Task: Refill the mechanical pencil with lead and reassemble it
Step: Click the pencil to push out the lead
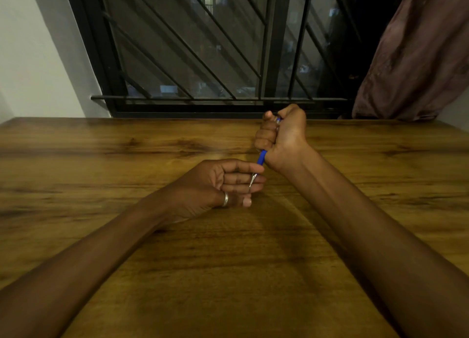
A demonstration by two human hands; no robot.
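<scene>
Pencil position: the blue plastic mechanical pencil with a silver metal cone tip (261,158) is held above the brown wood-grain table (101,160), tilted, with its tip pointing down and toward the person and its upper end pointing away toward the window. The right hand (283,137) is closed in a full fist around the pencil barrel; the thumb rests over the upper end, and only a short blue section and the metal tip project below the fist. The left hand (220,183) rests on the table just beside the right hand, with the fingers curled inward and the fingertips meeting at the pencil tip; whether the fingers pinch the tip or merely touch it cannot be determined. A silver ring (225,199) sits on one finger of the left hand. Both forearms extend across the table. Behind the table stands a dark window with a black metal grille (203,58); a brown curtain (418,58) hangs at the right.
</scene>
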